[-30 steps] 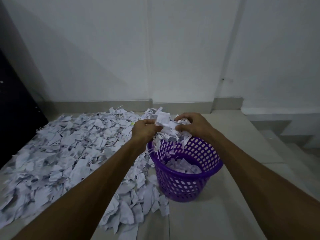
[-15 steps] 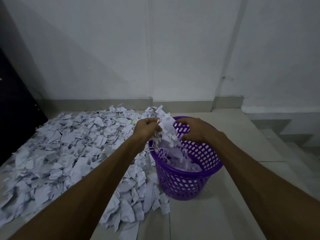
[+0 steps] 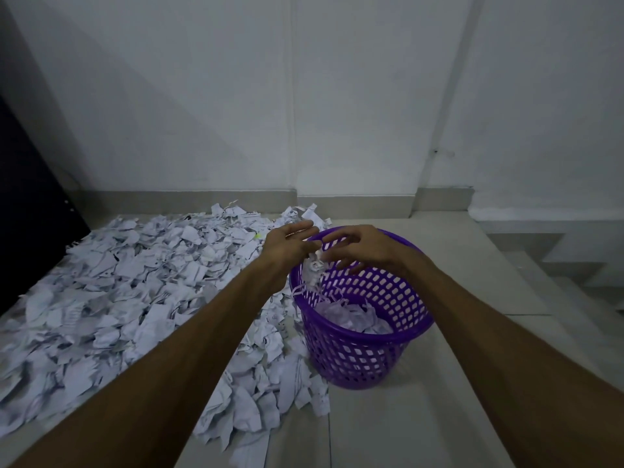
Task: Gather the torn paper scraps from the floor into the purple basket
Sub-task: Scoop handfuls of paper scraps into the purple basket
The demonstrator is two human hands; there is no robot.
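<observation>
Pale tiled floor [image 3: 388,430] carries featherlight, limp torn white paper scraps [image 3: 111,298] lower left; best scooped underneath. Spread left hand [image 3: 287,243] and right hand [image 3: 366,246] release over purple perforated plastic basket [image 3: 364,352], centre.

The basket [image 3: 361,352] is purple with a grid of small holes; the paper scraps [image 3: 135,298] are white with dark print; the floor [image 3: 422,427] pale grey.
</observation>
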